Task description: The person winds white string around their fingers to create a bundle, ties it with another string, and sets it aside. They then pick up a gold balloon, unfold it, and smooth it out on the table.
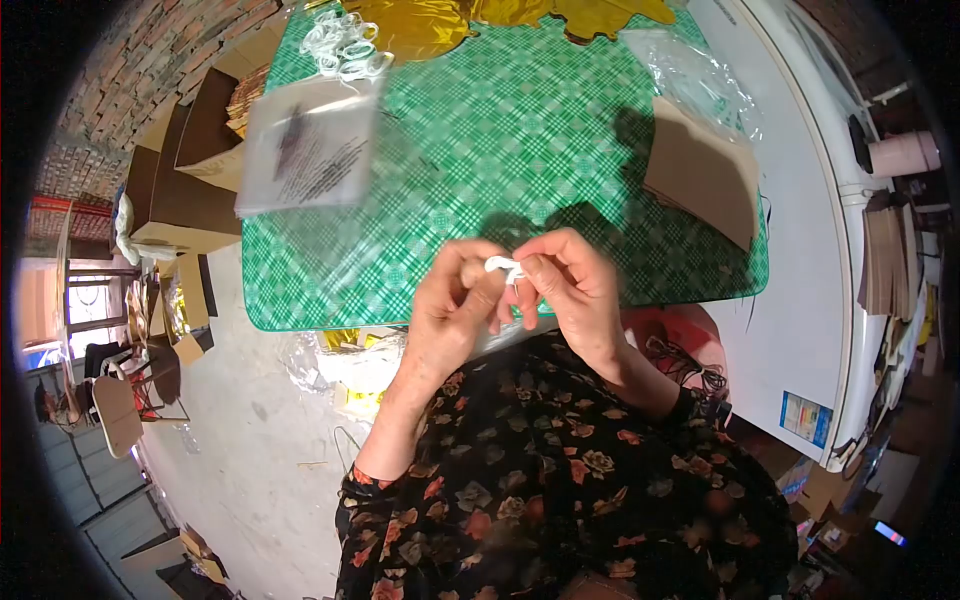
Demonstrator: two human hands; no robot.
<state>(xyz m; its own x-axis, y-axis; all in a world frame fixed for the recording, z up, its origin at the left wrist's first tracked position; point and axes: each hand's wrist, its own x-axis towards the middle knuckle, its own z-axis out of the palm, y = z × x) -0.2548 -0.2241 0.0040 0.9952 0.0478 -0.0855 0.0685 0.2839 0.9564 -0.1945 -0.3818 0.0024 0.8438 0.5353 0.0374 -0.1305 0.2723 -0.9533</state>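
A small white looped cord (503, 266) is pinched between my two hands, above the near edge of the green checked table (480, 150). My left hand (450, 300) has its thumb and fingers closed on the cord's left part. On the right side of the cord, my right hand (578, 290) pinches it between thumb and forefinger. More white cord loops (345, 45) lie in a pile at the table's far left. Nearer, a stack of clear plastic bags with printed text (310, 145) lies at the left edge.
Gold foil pieces (410, 28) lie along the far edge. Brown cardboard sheets (703, 170) and clear plastic wrap (695, 75) are on the right. A white refrigerator (780, 220) stands right of the table, cardboard boxes (190, 190) to its left.
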